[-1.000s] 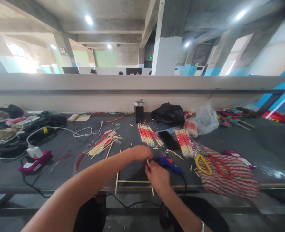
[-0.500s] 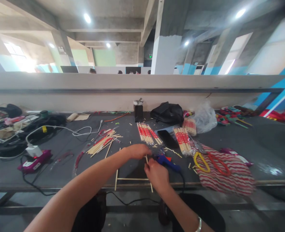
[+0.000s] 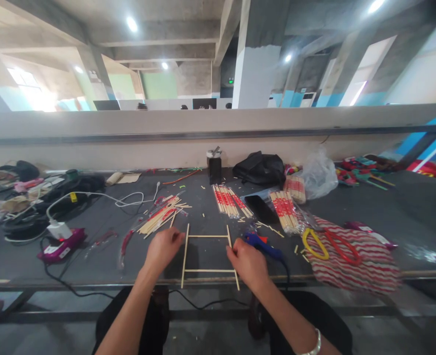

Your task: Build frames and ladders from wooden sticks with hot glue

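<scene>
A ladder-like frame of thin wooden chopsticks (image 3: 210,270) lies at the table's front edge, two long sides joined by two crosspieces. To its left is my left hand (image 3: 164,251), its fingers curled together close to the left side piece; whether anything is in them is hidden. My right hand (image 3: 249,261) is closed at the right side piece, thumb and fingers against the stick. Just beyond my right hand lies a blue glue gun (image 3: 264,245) with its cable running down over the edge. Loose chopsticks (image 3: 161,217) lie beyond my left hand.
Packed chopsticks (image 3: 227,201), a black phone (image 3: 260,209) and another chopstick bundle (image 3: 284,211) lie behind. Yellow-handled scissors (image 3: 316,244) rest on a striped cloth (image 3: 354,271) at right. A purple power strip (image 3: 64,246) with cables sits at left.
My left hand has moved left and toward me, from the right side piece to the left one. The upper crosspiece now shows. My right hand stays at the right side piece.
</scene>
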The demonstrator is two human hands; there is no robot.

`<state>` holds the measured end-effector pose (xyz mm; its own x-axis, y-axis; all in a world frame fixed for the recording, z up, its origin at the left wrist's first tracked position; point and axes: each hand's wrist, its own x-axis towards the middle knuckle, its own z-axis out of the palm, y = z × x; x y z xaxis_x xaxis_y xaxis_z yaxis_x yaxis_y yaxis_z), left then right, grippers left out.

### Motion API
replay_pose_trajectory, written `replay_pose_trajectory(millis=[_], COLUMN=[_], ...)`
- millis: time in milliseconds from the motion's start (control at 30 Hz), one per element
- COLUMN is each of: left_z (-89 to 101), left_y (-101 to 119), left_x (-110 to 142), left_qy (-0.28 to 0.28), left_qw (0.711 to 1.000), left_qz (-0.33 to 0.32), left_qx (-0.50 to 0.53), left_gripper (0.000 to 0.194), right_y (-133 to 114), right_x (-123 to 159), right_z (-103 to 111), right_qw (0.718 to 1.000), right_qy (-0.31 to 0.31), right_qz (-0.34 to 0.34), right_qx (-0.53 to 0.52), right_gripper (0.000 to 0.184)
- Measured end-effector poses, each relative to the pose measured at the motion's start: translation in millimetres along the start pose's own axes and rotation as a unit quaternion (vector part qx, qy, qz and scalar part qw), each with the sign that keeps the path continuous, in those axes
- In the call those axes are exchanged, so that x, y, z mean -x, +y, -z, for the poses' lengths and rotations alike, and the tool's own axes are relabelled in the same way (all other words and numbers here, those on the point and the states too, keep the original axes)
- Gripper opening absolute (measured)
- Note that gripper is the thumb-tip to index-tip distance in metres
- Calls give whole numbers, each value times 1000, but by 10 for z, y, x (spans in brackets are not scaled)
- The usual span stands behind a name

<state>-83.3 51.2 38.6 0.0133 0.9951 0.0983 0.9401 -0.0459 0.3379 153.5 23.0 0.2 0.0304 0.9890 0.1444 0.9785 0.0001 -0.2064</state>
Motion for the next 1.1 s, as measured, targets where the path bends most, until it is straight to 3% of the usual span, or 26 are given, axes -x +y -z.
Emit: replay_pose_trajectory(millis=[233,667,1100], left_z=[-181,-258,-236], left_y=[70,32,38], left_x=[187,200,207], left_qy=[-73,-63,-75], left_qw=[995,995,993], left_qz=[43,-20,-32], left_qx=[-54,-76,-83], left_gripper=[36,24,19], right_y=[8,-13,-17], right_x=[-6,-16,-21], right_z=[-1,-26,-22], right_qw=[1000,1000,1000], right_qy=[-5,-4,-9], right_qz=[-4,-12,-14], right_qx=[-3,12,18], right_gripper=[25,23,24])
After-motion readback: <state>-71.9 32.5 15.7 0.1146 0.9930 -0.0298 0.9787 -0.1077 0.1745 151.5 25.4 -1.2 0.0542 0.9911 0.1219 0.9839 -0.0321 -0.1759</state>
